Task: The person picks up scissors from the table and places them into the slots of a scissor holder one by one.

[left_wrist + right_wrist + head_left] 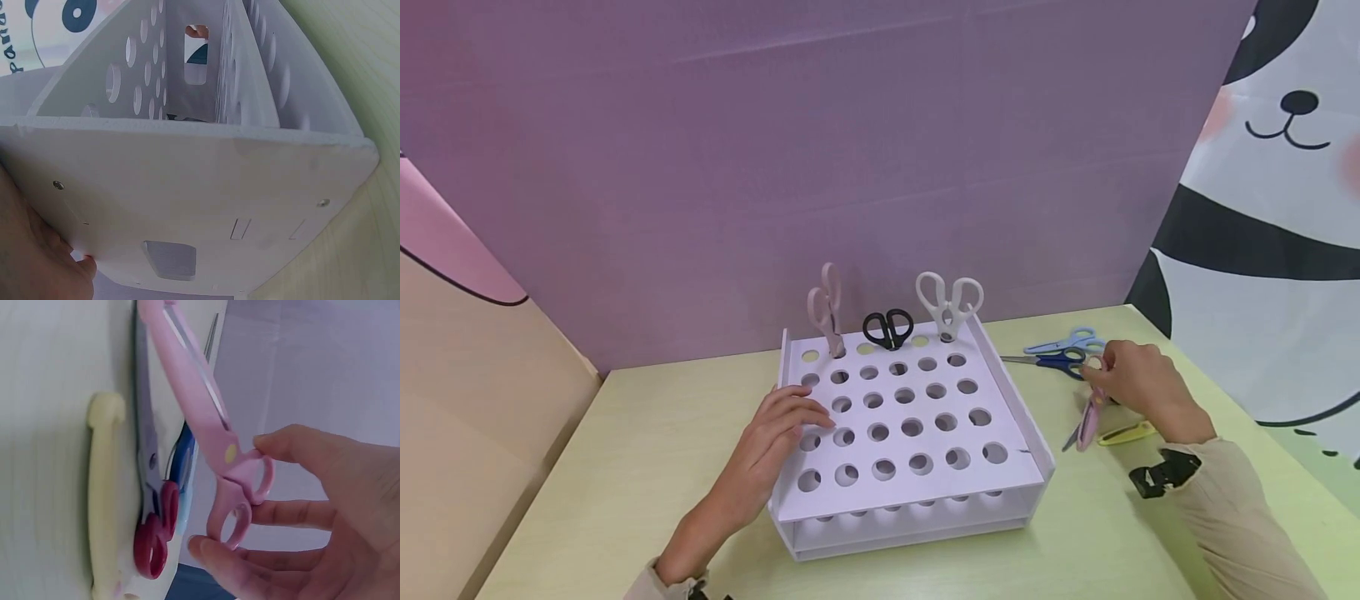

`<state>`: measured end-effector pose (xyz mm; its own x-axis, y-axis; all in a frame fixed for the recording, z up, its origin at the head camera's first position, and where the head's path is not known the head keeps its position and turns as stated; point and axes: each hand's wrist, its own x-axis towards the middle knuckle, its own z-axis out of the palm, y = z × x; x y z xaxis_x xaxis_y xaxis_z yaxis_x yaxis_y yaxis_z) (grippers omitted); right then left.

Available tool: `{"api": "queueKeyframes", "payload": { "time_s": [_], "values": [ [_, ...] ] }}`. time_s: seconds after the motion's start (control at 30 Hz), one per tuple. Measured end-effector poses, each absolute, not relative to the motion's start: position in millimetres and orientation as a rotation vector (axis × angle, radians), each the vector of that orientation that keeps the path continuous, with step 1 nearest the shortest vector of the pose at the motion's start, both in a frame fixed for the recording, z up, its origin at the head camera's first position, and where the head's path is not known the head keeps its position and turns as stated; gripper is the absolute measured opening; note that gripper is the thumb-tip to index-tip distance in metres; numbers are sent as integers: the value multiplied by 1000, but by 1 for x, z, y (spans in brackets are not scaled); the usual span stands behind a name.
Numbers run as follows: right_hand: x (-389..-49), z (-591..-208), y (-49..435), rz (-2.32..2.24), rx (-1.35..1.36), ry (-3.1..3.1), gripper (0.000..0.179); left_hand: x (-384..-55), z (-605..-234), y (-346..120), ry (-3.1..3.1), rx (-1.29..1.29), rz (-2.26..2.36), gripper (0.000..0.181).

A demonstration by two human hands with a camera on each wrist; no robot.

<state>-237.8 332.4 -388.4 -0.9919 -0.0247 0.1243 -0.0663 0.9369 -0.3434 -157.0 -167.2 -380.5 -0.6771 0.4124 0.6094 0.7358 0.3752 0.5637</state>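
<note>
Fingers of my left hand (782, 429) lie over the left edge of a white tiered rack (898, 450) with rows of round holes, resting on its top panel. The left wrist view shows the rack's side wall (206, 194) beside that hand. My right hand (1138, 379) pinches pink scissors (194, 400) by the finger loops, thumb on one loop and fingers at the other, blades angled away. Under them lie red-handled scissors (150, 459). Yellow scissors (1138, 432) lie nearer me; dark blue scissors (1056, 361) and light blue scissors (1060, 344) lie farther back.
Standing handles-up in the rack's back row are pale pink scissors (832, 325), black scissors (889, 335) and white scissors (947, 315). The pale table (647, 442) meets a purple cloth wall (700, 208) behind the rack. A panda-print panel (1262, 333) borders the right side.
</note>
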Motion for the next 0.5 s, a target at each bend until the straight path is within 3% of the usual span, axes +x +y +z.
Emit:
{"api": "queueKeyframes", "payload": {
  "time_s": [0.5],
  "values": [
    [-233,-373,320,526,106,-2901,34,-157,-381,-168,-2275,-1005,-1208,33]
  ]
}}
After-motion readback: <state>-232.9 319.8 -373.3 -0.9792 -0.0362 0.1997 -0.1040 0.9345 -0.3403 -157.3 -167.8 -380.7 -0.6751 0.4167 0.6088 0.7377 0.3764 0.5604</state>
